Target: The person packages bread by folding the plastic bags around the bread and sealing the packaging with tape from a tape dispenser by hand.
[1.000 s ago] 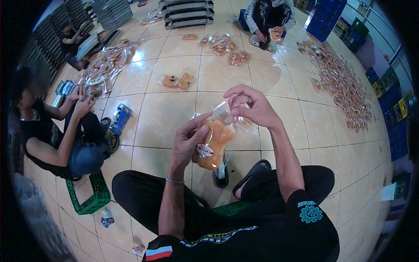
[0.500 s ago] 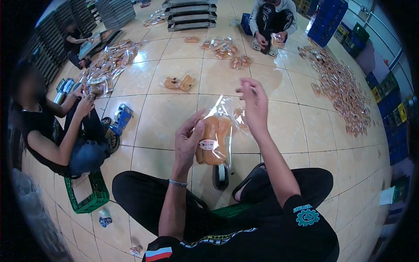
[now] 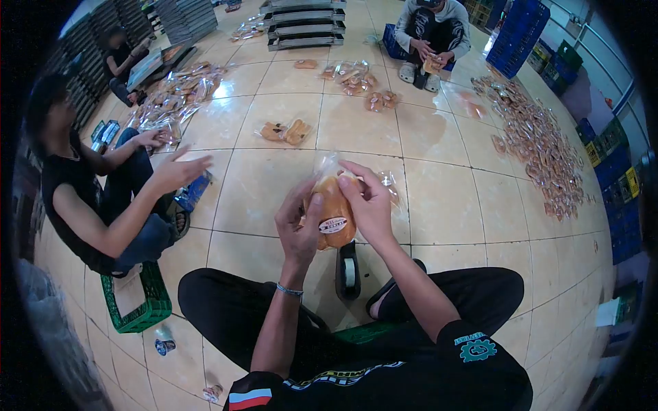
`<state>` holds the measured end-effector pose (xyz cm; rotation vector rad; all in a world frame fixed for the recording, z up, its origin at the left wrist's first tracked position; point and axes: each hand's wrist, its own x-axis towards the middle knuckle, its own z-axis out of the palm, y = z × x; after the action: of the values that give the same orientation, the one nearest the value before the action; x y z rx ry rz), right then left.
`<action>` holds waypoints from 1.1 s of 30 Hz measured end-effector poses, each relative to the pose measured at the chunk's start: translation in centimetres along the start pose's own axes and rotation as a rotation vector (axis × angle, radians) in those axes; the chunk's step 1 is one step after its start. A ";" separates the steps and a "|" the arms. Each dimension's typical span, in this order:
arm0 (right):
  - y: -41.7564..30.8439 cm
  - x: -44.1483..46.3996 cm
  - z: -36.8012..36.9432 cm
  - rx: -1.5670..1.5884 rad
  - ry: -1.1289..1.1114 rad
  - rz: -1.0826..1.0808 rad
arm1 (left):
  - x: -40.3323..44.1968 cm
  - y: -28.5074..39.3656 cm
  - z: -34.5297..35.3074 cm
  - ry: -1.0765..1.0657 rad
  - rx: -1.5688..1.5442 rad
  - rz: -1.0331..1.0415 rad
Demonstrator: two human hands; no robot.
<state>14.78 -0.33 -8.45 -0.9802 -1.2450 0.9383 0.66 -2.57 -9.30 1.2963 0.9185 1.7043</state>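
Bread packet [image 3: 335,216], clear-wrapped, labelled; held upright between both hands above the tiled floor [image 3: 267,205]; left hand [image 3: 299,218], fingers curled round its left edge, thumb on the front; right hand [image 3: 367,202], thumb and fingers closed on its upper right edge. Open tile at either side of the hands; tape dispenser [image 3: 348,271], black, directly below the packet, between the feet; small clear packet [image 3: 388,183], just beyond the right hand; pair of filled packets [image 3: 285,131], farther forward; seated co-worker [image 3: 72,185], at left, one arm reaching inward; green crate [image 3: 136,299], beside the left knee; large packet heap [image 3: 534,144], well apart at right.
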 end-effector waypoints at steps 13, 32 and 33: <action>-0.9 -0.2 -1.1 0.161 -0.164 0.022 | 0.8 2.7 -0.3 -0.023 -0.187 -0.154; -1.5 -0.6 0.0 0.186 -0.200 0.087 | 0.5 3.1 -0.2 0.106 -0.196 -0.206; -2.1 -0.7 0.0 0.157 -0.206 0.099 | 0.6 3.2 -0.3 0.104 -0.191 -0.195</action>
<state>14.77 -1.62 -6.67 -0.8432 -1.2803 1.2200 -0.20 -3.46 -6.27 0.9691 0.8867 1.6735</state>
